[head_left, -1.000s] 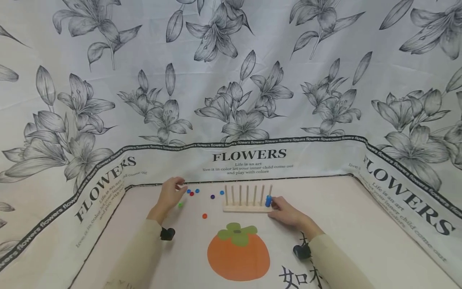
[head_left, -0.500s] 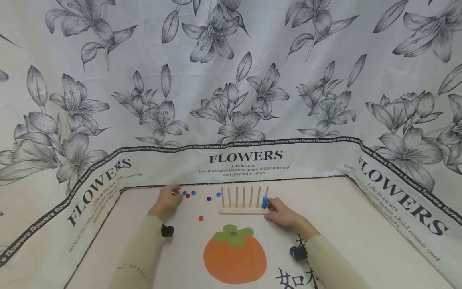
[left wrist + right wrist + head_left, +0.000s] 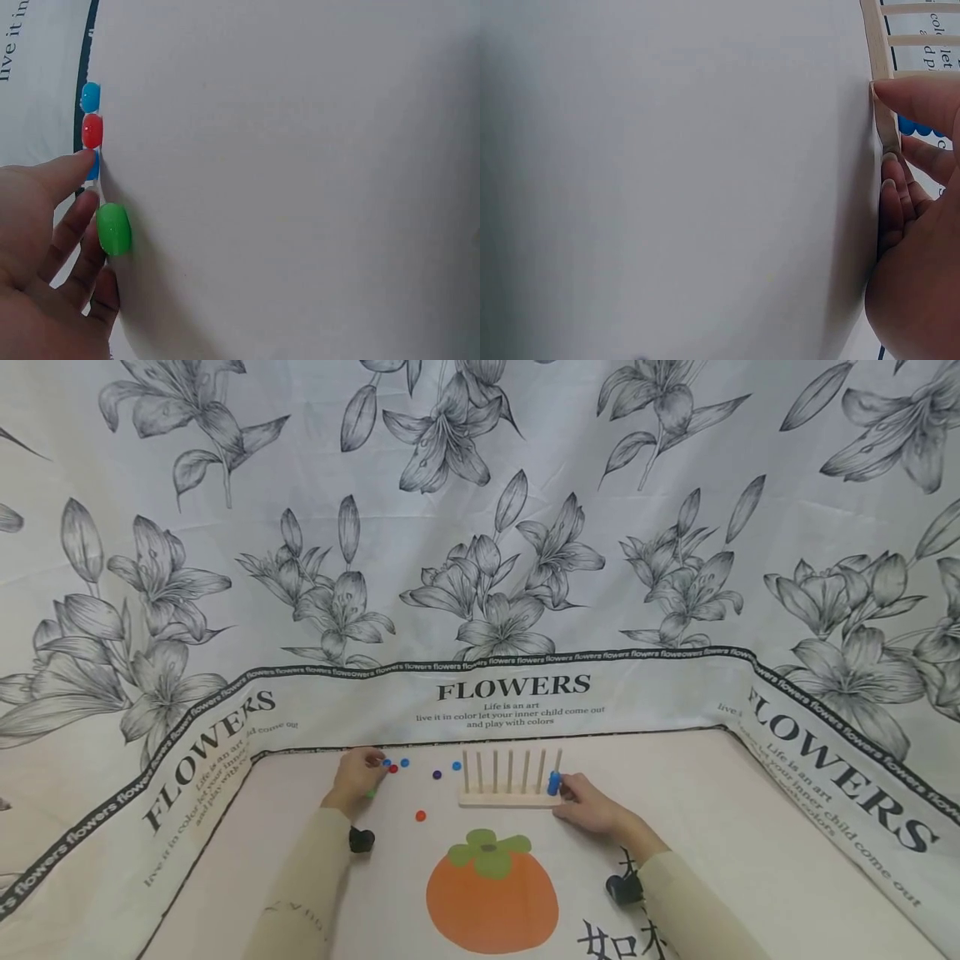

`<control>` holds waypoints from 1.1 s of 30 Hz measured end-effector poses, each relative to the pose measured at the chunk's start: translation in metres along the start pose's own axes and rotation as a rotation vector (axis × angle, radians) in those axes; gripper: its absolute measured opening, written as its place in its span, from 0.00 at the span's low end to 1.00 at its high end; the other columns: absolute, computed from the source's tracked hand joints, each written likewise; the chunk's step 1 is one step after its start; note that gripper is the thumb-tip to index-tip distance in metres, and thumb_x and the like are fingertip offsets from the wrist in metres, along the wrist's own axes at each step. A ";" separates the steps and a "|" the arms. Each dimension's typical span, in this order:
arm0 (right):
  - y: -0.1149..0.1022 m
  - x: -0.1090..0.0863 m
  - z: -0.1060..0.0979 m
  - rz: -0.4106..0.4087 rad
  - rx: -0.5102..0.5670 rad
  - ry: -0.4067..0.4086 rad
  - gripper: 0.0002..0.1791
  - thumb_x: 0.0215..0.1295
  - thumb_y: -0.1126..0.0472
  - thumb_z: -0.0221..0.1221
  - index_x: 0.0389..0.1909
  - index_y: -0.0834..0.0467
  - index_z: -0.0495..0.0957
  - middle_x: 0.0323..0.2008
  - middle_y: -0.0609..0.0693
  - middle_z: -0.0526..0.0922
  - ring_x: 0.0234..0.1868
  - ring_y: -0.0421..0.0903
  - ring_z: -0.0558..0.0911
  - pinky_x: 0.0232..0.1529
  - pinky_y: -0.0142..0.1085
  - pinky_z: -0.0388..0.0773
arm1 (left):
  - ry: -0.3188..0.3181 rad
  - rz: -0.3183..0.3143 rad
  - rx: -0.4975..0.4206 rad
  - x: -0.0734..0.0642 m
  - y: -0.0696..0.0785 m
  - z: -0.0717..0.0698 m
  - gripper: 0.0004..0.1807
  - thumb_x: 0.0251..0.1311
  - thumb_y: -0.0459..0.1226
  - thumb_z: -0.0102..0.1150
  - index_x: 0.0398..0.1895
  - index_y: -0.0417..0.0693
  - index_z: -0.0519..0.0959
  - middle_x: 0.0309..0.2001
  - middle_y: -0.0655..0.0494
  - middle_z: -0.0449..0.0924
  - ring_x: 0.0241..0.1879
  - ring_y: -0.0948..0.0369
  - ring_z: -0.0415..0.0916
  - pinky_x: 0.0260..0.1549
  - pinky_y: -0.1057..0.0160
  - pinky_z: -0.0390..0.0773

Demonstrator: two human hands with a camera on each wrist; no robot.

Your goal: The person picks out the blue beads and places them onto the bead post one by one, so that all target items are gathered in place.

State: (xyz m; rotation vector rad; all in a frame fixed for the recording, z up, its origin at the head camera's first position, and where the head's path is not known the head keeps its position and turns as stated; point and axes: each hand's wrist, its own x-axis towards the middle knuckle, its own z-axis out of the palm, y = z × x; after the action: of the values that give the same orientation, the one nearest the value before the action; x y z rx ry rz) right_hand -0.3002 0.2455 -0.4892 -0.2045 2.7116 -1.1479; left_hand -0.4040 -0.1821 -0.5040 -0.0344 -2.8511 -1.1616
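My left hand (image 3: 362, 777) is down at the far left of the cloth, thumb and index fingertip pinching a blue bead (image 3: 93, 166). Touching close beside that bead is a red bead (image 3: 92, 131), then another blue bead (image 3: 91, 97). A green bead (image 3: 114, 229) lies by the curled lower fingers. My right hand (image 3: 588, 803) grips the right end of a wooden peg rack (image 3: 498, 801), its thumb on the base's front edge. Blue beads (image 3: 553, 783) are stacked on the rack's rightmost peg; the other pegs are bare.
Between hand and rack lie a purple bead (image 3: 437, 775) and a blue bead (image 3: 457, 766). An orange-red bead (image 3: 421, 816) is nearer the front. The cloth carries a printed persimmon (image 3: 491, 902). A flower-printed curtain (image 3: 517, 710) rises right behind.
My left hand has come down and moved right onto the blue bead, its thumb and index finger closing on it. The right hand stays at the rack. The head view has shifted slightly.
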 end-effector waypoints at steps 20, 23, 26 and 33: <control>0.018 0.016 0.011 -0.013 0.005 0.022 0.31 0.65 0.58 0.61 0.67 0.63 0.69 0.55 0.56 0.71 0.58 0.55 0.72 0.65 0.59 0.68 | -0.020 -0.013 -0.021 -0.017 -0.003 -0.019 0.15 0.70 0.37 0.61 0.53 0.37 0.78 0.49 0.43 0.78 0.47 0.49 0.75 0.49 0.49 0.77; 0.018 0.014 0.011 -0.019 0.007 0.019 0.32 0.66 0.57 0.61 0.69 0.64 0.67 0.56 0.57 0.71 0.58 0.55 0.72 0.66 0.59 0.68 | -0.030 -0.028 -0.044 -0.021 -0.002 -0.025 0.16 0.72 0.40 0.58 0.56 0.39 0.76 0.52 0.45 0.76 0.50 0.50 0.74 0.53 0.49 0.77; 0.015 0.011 0.008 -0.027 0.002 0.003 0.33 0.67 0.55 0.61 0.70 0.65 0.66 0.56 0.58 0.71 0.59 0.56 0.72 0.66 0.58 0.68 | -0.019 -0.017 -0.037 -0.023 0.001 -0.031 0.16 0.73 0.39 0.58 0.58 0.40 0.76 0.53 0.46 0.77 0.51 0.51 0.75 0.54 0.50 0.77; 0.006 0.006 0.001 -0.013 -0.019 -0.007 0.33 0.68 0.57 0.60 0.70 0.66 0.65 0.57 0.60 0.70 0.59 0.57 0.72 0.66 0.58 0.68 | 0.043 0.125 -0.013 -0.027 0.016 -0.040 0.13 0.71 0.36 0.62 0.53 0.38 0.79 0.47 0.46 0.81 0.47 0.51 0.78 0.51 0.51 0.79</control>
State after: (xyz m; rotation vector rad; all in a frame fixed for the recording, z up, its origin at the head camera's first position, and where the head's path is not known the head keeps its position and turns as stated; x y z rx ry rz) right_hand -0.3060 0.2481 -0.4945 -0.2295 2.7202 -1.1228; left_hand -0.3745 -0.1980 -0.4662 -0.1836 -2.7595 -1.1423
